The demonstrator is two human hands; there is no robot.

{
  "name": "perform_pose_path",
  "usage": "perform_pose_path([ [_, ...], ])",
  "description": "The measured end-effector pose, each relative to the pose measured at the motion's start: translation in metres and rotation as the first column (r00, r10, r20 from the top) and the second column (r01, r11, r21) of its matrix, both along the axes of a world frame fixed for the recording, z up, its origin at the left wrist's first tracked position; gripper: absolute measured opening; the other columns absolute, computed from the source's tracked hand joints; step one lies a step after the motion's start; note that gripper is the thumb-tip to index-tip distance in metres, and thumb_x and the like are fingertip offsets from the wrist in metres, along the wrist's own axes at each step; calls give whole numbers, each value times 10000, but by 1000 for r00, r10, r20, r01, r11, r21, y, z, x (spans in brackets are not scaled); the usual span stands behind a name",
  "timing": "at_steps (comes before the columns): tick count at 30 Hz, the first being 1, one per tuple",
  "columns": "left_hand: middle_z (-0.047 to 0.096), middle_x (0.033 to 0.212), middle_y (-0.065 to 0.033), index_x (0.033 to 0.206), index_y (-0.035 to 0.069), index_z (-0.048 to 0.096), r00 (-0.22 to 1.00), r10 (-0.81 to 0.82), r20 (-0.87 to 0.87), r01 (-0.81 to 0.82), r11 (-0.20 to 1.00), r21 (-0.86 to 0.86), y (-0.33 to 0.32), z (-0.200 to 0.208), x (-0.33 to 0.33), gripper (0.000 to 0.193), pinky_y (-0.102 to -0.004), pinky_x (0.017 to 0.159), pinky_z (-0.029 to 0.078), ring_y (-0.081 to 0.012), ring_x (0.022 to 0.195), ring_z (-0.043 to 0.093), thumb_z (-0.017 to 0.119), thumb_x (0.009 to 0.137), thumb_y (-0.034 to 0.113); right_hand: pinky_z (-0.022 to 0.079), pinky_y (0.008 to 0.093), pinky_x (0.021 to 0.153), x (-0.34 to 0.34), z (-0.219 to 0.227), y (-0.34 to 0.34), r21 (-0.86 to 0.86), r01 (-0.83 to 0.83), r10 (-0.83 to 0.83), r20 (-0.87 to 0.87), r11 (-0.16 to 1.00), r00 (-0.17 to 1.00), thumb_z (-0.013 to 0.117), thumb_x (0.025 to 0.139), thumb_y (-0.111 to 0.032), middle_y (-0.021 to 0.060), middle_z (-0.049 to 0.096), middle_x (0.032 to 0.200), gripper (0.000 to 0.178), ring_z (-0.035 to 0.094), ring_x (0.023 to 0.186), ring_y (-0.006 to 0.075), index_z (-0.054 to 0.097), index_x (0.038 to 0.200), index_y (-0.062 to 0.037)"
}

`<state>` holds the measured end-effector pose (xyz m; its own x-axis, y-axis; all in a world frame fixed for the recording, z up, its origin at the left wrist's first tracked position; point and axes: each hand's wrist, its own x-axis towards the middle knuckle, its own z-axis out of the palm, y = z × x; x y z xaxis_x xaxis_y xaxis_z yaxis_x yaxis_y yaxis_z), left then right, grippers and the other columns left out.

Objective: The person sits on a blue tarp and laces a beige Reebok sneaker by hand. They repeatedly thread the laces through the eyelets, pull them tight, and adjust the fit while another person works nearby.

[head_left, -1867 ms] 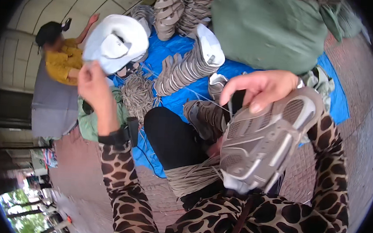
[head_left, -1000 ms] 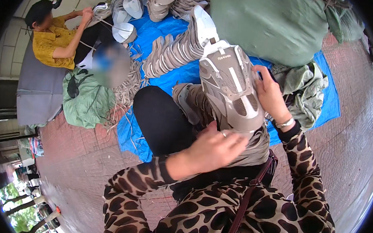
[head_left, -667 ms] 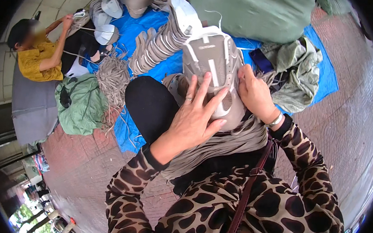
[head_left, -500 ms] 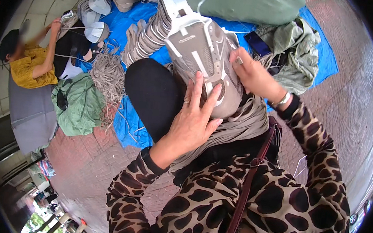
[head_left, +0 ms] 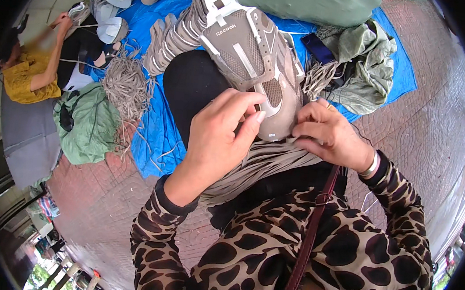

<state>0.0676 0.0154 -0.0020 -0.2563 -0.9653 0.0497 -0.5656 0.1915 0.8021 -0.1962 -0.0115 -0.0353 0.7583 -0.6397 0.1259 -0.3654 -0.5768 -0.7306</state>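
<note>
A grey-brown shoe upper with white trim rests over my lap, its rounded toe pointing toward me. My left hand is at the left of the toe, index fingertip against the upper beside the lace holes; a gap shows between thumb and index. Beside the toe's right edge, my right hand has curled fingers, with thumb and index pinching what looks like the end of a shoelace. A thick bundle of grey-beige shoelaces lies across my lap under the toe.
A blue tarp covers the paving, with stacked shoe uppers and a lace heap. A phone and green cloth lie right; a large green sack is beyond. A co-worker in yellow handles laces left.
My left hand has lifted from lying spread on the upper to a curled pose by the toe. My right hand has moved down from the upper's side to the toe's edge and the laces.
</note>
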Motion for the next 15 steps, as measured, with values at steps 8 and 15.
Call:
perform_pose_path([
  [8, 677, 917, -94, 1069, -7, 650, 834, -448, -322, 484, 874, 36, -11, 24, -27, 223, -347, 785, 497, -198, 866, 649, 527, 1007, 169, 469, 242, 659, -11, 67, -12, 652, -79, -343, 494, 754, 799, 605, 941, -70, 72, 626, 839, 72, 594, 723, 116, 569, 967, -13],
  [15, 628, 1141, -117, 1186, -36, 567, 740, -261, -620, 334, 942, 3, -20, 69, -20, 323, -326, 876, 479, -144, 990, 610, 574, 989, 219, 370, 226, 549, -17, 148, -54, 106, 163, -194, 535, 981, 822, 557, 953, -96, 15, 505, 794, 98, 457, 628, 96, 566, 1010, -17],
])
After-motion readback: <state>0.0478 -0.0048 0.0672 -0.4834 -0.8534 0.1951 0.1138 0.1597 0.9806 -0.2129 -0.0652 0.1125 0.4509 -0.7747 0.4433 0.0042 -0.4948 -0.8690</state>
